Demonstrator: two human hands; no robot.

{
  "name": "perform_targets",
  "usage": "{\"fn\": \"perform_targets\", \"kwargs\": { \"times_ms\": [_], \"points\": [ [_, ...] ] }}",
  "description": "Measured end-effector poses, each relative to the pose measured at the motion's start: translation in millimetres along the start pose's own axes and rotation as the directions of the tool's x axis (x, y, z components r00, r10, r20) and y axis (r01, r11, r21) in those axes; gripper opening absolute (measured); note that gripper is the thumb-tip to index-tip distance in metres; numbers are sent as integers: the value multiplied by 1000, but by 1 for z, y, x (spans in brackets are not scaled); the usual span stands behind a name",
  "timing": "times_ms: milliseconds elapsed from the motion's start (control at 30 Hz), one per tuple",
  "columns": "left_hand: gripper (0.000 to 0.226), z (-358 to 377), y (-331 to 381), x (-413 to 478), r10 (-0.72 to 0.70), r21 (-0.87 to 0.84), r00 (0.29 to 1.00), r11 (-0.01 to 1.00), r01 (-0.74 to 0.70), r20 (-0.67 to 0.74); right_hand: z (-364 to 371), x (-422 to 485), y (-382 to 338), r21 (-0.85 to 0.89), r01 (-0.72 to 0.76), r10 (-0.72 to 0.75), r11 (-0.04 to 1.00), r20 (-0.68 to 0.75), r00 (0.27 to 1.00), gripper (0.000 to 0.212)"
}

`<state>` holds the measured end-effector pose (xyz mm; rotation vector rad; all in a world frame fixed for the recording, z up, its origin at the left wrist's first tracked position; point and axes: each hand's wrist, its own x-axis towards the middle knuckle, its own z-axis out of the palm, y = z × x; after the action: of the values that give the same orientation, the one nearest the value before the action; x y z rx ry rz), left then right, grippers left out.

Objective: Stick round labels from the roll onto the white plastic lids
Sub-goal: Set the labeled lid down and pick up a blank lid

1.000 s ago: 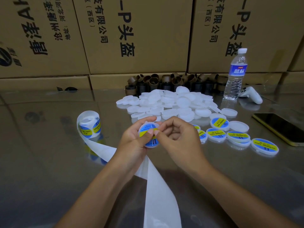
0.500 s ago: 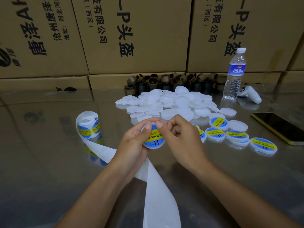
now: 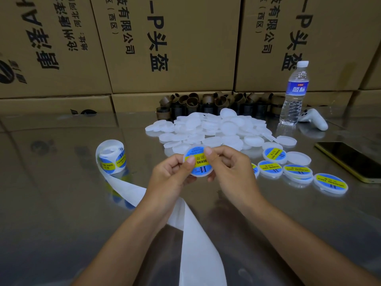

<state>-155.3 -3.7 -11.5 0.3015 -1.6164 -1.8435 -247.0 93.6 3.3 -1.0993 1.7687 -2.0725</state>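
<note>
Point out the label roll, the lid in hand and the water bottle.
label roll (image 3: pixel 115 162), head view, printed labels on the coil's outer wrap.
lid in hand (image 3: pixel 200 163), head view, yellow band of its label.
water bottle (image 3: pixel 298 87), head view, blue wrapper.

I sit in a packing warehouse: stacked printed cartons (image 3: pixel 165 44) wall my steel worktable (image 3: pixel 51 203), heaped with unlabelled lids (image 3: pixel 216 129).

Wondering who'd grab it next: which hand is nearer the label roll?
Left. The left hand sits right of the label roll; the right hand is farther right, beyond the held lid.
</note>
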Motion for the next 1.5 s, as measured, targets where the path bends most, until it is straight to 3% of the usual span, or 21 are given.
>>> {"fn": "perform_targets", "kwargs": {
  "times_ms": [167,300,500,667,1033,1133,1300,1500],
  "points": [
    [30,0,-1,0,22,13,1000,1000,-22,-6,0,0,0,-19,10,-10,1000,5,1000,22],
    [43,2,-2,0,30,51,999,998,-31,31,1,0,1,12,-12,12,1000,-2,1000,24],
    [36,1,-2,0,41,38,999,998,-41,-2,0,0,3,-31,5,-4,1000,21,1000,2],
    [20,3,1,1,49,76,998,996,-46,-33,-2,2,5,-107,58,-56,993,24,998,11],
    [18,2,2,3,43,80,994,996,-35,-100,-5,3,6,-122,85,-72,989,110,991,31],
    [15,1,1,5,34,18,986,999,-32,-163,-14,11,8,-163,67,-72,984,-20,997,27],
    [11,-3,1,7,65,-13,962,997,-72,-267,-50,30,25,-475,-101,-78,874,-343,936,19],
    [16,-11,9,8,246,188,867,966,-180,-434,-73,35,40,-625,-306,-34,718,-471,881,25]
  ]
}}
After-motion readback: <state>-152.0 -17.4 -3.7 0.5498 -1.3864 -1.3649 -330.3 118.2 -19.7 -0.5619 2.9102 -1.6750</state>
